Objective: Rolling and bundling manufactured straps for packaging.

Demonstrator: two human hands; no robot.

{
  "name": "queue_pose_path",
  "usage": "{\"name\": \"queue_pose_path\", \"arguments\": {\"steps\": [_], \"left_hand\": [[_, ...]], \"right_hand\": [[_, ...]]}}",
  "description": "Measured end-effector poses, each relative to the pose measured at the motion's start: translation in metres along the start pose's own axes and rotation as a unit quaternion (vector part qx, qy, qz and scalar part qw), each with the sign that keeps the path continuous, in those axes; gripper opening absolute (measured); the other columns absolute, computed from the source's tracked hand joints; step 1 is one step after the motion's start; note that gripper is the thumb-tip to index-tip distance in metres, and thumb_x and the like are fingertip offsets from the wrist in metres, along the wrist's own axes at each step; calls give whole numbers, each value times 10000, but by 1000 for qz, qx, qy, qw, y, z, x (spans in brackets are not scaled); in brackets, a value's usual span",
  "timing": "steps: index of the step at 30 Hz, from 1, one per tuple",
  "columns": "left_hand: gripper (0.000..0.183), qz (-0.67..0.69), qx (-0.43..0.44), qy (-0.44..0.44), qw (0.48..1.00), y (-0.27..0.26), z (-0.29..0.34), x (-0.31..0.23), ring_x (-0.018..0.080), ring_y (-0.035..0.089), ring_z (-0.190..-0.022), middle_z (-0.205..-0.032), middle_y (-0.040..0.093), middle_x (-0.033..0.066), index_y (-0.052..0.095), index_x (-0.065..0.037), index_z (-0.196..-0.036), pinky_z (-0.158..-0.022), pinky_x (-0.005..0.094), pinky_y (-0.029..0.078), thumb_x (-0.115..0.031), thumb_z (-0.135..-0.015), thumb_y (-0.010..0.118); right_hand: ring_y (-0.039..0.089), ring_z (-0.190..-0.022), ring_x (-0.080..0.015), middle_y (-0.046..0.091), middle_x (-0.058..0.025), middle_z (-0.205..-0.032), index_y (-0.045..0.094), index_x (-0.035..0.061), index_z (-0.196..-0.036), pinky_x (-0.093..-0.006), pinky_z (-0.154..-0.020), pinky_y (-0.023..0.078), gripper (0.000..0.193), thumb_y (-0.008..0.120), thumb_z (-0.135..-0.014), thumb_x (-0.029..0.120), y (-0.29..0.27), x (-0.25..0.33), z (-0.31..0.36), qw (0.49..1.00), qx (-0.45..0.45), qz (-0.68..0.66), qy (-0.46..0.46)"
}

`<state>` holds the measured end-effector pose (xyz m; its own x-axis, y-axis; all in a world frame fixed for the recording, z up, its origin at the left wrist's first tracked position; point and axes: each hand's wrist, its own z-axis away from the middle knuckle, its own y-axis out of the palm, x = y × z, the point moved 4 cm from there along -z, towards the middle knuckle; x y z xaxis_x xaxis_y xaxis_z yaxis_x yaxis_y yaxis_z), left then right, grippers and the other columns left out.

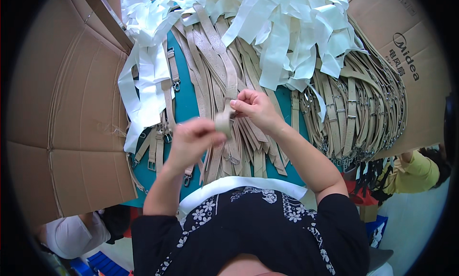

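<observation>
Two hands at work over a teal table (189, 108): left hand (191, 139) and right hand (256, 108) pinching one beige strap (224, 120) between closed fingers, lifted clear of heaped straps (354, 113) and white strips (287, 32).

Strap piles (354, 118) on table (189, 106), cardboard sheet (67, 113) at left
</observation>
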<state>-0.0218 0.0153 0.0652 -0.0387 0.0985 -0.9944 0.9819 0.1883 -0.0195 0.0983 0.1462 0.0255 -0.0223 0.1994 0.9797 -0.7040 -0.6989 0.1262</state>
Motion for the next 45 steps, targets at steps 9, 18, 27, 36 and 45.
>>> {"name": "queue_pose_path", "arguments": {"steps": [9, 18, 27, 36, 45], "left_hand": [[96, -111, 4, 66, 992, -8, -27, 5, 75, 518, -707, -788, 555, 13, 634, -7, -761, -605, 206, 425, -16, -703, 710], [120, -228, 41, -10, 973, -6, -18, -6, 68, 467, -587, -688, 520, -8, 634, -10, -795, -520, 223, 388, -59, -713, 707], [159, -356, 88, 120, 923, 13, -18, -14, 217, 553, -590, -650, 543, 108, 609, -10, -772, -557, 300, 450, -156, -739, 665], [216, -225, -14, 33, 974, 48, 22, 29, 187, 464, -501, -569, 445, 117, 511, 0, -667, -470, 307, 365, -136, -829, 559], [632, 401, 73, -347, 844, 50, -51, 50, 254, 595, -889, -994, 574, 163, 473, 34, -1070, -824, 393, 477, -551, -892, 314]], "right_hand": [[565, -637, -104, 575, -33, -749, 544, 44, -812, -243, -580, 483, 127, 566, -837, 167, 14, 3, 9, 993, 66, -52, 82], [577, -631, -90, 581, -15, -728, 539, 64, -807, -230, -562, 487, 117, 546, -848, 174, 18, 1, 16, 989, 31, -46, 136], [588, -628, -103, 600, -32, -743, 553, 50, -790, -234, -590, 498, 164, 591, -835, 204, 15, 11, 17, 995, 23, -54, 77], [589, -628, -100, 578, -4, -702, 522, 95, -774, -220, -556, 464, 123, 568, -846, 184, 1, -1, 14, 983, -32, -143, 113], [499, -524, -103, 520, -18, -708, 471, 75, -990, -250, -509, 445, 171, 433, -925, 228, -40, 27, 74, 986, 55, 82, 131]]}}
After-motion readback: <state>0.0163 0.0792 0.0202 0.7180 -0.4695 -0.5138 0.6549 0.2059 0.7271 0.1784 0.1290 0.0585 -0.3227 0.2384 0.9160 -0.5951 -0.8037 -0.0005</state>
